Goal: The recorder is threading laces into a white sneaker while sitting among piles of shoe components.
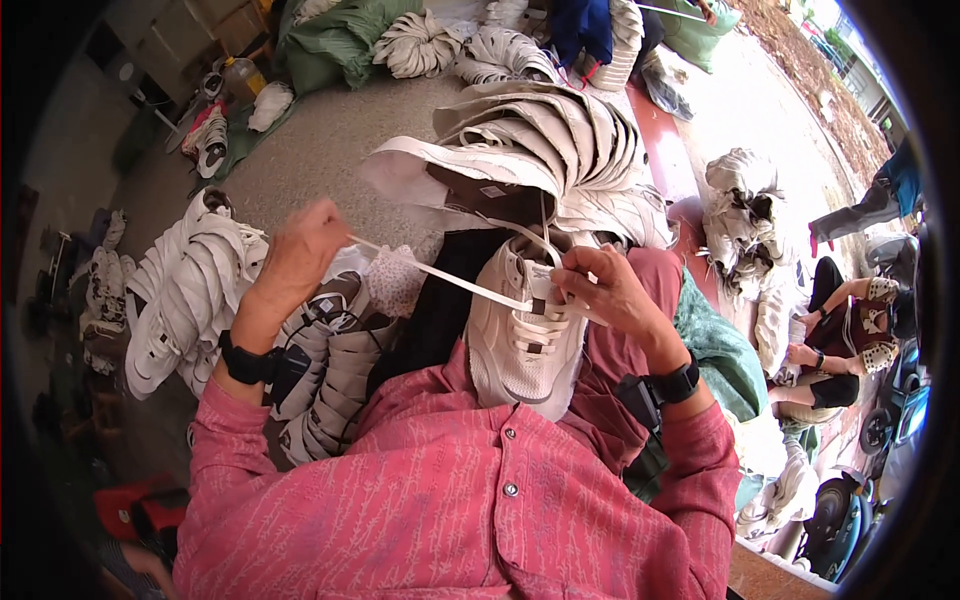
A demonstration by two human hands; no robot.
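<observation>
A white sneaker (525,365) rests on my lap, its toe toward my body and its opening facing away. A flat white shoelace (440,273) is threaded through its upper eyelets. My left hand (303,252), raised to the left of the sneaker, is closed on one end and draws the lace out in a straight line. At the right edge of the eyelets, my right hand (605,287) pinches lace between thumb and forefinger. Another stretch of lace loops up from the sneaker's tongue. What lies under the right fingers is partly hidden.
Beyond my knees lies a fanned stack of pale shoe uppers (560,140). More bundled uppers (185,285) lie at left, beside laced grey ones (345,370). A green sack (345,45) stands far off. At right, another person (850,325) sits near parked scooters (835,515).
</observation>
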